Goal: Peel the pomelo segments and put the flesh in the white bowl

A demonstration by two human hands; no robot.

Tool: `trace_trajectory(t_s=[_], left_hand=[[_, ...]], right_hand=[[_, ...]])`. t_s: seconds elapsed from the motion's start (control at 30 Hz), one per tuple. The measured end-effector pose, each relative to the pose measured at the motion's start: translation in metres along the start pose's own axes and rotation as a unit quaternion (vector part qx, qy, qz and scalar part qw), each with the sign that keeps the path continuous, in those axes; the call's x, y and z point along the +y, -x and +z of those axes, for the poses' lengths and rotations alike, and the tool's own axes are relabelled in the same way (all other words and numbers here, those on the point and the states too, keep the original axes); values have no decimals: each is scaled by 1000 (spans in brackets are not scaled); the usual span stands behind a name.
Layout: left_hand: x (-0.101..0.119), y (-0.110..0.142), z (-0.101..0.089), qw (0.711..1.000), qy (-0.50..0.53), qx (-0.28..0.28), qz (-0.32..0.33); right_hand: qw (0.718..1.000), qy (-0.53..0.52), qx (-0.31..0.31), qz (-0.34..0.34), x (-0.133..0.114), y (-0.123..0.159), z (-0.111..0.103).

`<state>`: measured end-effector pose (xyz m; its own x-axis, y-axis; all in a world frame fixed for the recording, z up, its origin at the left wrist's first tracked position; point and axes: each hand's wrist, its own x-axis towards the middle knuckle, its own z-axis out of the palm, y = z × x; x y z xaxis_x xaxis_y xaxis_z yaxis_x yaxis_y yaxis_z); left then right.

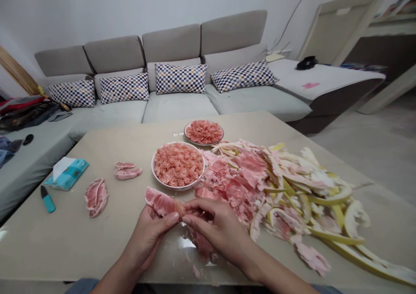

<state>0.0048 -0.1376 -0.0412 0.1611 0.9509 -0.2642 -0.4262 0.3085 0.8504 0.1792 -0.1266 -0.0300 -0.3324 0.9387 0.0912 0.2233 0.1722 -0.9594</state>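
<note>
A pink pomelo segment (162, 201) lies across the fingers of my left hand (152, 229), the thumb pressed on it near its right end. My right hand (216, 224) pinches that same end, where the membrane is partly peeled and flesh shows. Just beyond the hands stands a white bowl (152, 172) heaped with peeled pink pulp. Loose membrane (199, 242) hangs or lies beneath my right hand; which of the two I cannot tell. To the left, whole segments (96, 197) and smaller segments (128, 171) rest on the table.
A dark-rimmed plate of pulp (204, 132) sits behind the bowl. Membranes (240, 177) and thick yellow-green rinds (338, 237) pile up on the right. At left lie a blue tissue pack (69, 174) and a teal-handled tool (48, 199). A sofa (178, 105) stands behind the table (130, 250).
</note>
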Motion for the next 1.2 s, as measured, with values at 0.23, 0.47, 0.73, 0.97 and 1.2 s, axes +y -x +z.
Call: trace_trajectory(t_s=[0.23, 0.47, 0.73, 0.97, 1.2], left_hand=[[3, -2, -2, 998, 46, -23, -26], [5, -5, -7, 995, 84, -37, -37], [6, -15, -19, 989, 142, 37, -25], [7, -24, -28, 977, 187, 99, -26], [10, -17, -26, 981, 186, 50, -28]], right_hand=[[985, -131, -65, 91, 2, -4, -9], [942, -292, -85, 140, 13, -8, -8], [999, -20, 15, 34, 12, -60, -25], [971, 212, 102, -50, 5, -115, -41], [967, 232, 65, -88, 6, -37, -29]])
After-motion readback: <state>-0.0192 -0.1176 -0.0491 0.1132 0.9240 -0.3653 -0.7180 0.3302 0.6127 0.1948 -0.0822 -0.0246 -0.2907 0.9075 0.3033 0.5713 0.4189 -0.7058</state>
